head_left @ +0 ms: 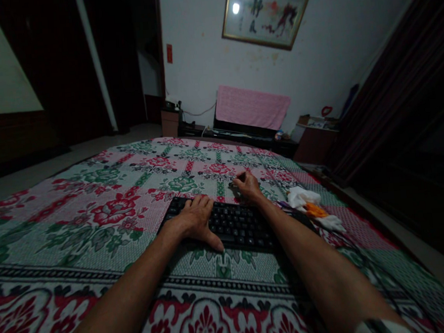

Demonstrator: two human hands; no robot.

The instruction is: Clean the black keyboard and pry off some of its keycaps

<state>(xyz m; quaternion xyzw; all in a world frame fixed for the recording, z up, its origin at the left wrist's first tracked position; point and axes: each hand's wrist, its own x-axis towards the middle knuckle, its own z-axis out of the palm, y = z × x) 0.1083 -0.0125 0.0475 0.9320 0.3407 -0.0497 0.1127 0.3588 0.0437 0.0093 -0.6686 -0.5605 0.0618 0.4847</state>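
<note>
A black keyboard (237, 225) lies on a bed covered by a red, green and white floral spread (107, 210). My left hand (196, 220) rests flat on the keyboard's left end, fingers stretched over the keys and thumb along the near edge. My right hand (248, 186) is at the keyboard's far edge with fingers curled in a pinch on something small and dark that I cannot make out.
White cloths and an orange item (311, 207) lie on the spread just right of the keyboard. Beyond the bed stands a low cabinet with a pink cloth (251, 106) over it. A framed picture (264, 14) hangs on the wall. Dark curtains are at the right.
</note>
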